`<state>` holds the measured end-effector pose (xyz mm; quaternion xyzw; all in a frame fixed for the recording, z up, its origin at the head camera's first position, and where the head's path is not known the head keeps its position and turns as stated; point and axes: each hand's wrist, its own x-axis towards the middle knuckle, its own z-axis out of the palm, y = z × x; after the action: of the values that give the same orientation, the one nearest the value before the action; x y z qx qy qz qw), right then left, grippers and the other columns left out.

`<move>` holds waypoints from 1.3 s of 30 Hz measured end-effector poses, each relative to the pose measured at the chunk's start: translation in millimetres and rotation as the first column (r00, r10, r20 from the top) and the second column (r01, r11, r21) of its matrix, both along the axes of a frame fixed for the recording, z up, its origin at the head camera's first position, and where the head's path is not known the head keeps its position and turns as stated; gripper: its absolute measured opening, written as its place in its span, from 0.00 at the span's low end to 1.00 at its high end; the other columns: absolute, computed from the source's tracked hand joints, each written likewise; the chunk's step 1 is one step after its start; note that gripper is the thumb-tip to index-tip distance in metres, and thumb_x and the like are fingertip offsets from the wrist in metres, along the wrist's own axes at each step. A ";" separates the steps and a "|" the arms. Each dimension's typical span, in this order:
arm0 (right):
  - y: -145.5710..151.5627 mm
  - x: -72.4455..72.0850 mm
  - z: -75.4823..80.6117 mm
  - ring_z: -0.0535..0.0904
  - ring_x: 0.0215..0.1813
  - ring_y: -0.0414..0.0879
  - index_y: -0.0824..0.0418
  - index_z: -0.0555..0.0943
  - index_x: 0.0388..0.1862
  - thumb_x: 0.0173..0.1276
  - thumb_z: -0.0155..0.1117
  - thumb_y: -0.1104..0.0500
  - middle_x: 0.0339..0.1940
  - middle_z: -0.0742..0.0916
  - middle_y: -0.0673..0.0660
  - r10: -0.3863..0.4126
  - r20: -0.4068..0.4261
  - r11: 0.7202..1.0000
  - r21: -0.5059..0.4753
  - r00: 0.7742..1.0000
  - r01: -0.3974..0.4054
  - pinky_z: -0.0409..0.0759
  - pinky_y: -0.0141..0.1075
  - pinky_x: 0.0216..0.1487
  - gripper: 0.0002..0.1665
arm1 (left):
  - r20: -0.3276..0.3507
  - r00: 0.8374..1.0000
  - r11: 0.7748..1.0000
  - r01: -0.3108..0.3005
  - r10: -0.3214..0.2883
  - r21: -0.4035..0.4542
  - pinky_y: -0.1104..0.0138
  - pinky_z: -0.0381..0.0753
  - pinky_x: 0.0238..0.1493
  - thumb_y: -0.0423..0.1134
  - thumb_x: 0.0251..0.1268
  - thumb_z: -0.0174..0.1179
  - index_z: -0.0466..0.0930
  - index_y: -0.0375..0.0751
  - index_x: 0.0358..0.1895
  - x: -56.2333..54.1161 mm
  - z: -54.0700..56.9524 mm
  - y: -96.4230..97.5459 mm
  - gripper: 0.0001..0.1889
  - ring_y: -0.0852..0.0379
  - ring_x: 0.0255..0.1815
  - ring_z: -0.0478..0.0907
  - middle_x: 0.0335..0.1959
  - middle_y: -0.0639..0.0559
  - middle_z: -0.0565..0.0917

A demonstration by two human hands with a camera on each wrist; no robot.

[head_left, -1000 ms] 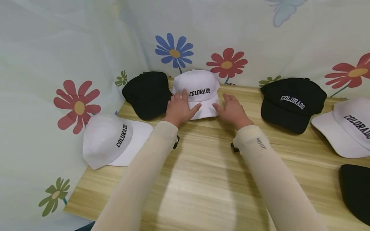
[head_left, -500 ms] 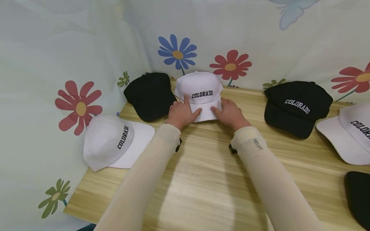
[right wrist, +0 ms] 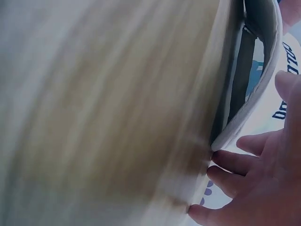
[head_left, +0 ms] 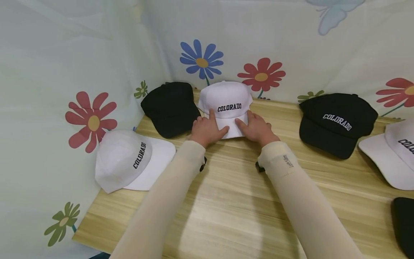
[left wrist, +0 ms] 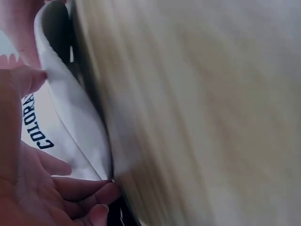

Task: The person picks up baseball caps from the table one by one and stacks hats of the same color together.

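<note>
In the head view, a white baseball cap (head_left: 225,97) lettered COLORADO sits at the back of the wooden table (head_left: 223,201), its brim facing me. My left hand (head_left: 208,128) holds its left side, thumb on the brim and index finger reaching up the crown. On the opposite side, my right hand (head_left: 257,127) grips it with the thumb on top of the brim. Both wrist views show fingertips against the brim's side edges, low by the tabletop. A black baseball cap (head_left: 171,109) stands just left of my left hand.
A white cap (head_left: 123,158) lies front left, its brim near my left sleeve. To the right are a black COLORADO cap (head_left: 336,124), another white cap (head_left: 392,154) and part of a black one (head_left: 404,223). A flowered curtain (head_left: 284,32) borders the table's back and left.
My hands have closed in on the white cap, the right one moving left from beside it onto its brim. The head view has shifted slightly; the caps look unmoved on the table.
</note>
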<state>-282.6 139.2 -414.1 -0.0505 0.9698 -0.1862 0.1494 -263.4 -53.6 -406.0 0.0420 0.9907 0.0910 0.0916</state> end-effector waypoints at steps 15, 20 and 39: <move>10.7 17.5 -1.1 0.58 0.76 0.63 0.68 0.49 0.77 0.75 0.41 0.36 0.75 0.63 0.70 -0.150 0.007 0.944 -0.298 0.989 0.145 0.56 0.54 0.75 0.47 | 0.033 0.996 0.942 -0.086 0.080 0.325 0.54 0.68 0.66 0.61 0.60 0.59 0.49 0.34 0.76 6.0 -4.0 3.4 0.49 0.38 0.65 0.67 0.66 0.36 0.72; 15.3 28.1 7.2 0.69 0.68 0.61 0.69 0.62 0.72 0.75 0.49 0.43 0.68 0.73 0.69 -0.266 -0.073 0.904 -0.365 0.961 0.222 0.68 0.52 0.68 0.39 | -0.016 0.997 0.921 -0.067 0.079 0.383 0.54 0.63 0.69 0.59 0.62 0.58 0.56 0.30 0.73 11.8 -1.6 3.9 0.45 0.39 0.66 0.65 0.66 0.35 0.71; 28.6 74.2 53.7 0.76 0.62 0.57 0.60 0.65 0.73 0.67 0.64 0.46 0.69 0.74 0.62 -0.229 -0.065 0.899 -0.398 0.971 0.185 0.81 0.50 0.53 0.40 | -0.088 0.996 0.806 0.027 0.031 0.591 0.58 0.73 0.56 0.51 0.52 0.70 0.77 0.43 0.60 46.3 32.3 -19.8 0.31 0.49 0.55 0.67 0.51 0.46 0.82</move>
<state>-208.5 167.8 -360.5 0.0139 0.9200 -0.3868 0.0619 -217.1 -73.3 -373.7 0.0717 0.9164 0.3929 0.0273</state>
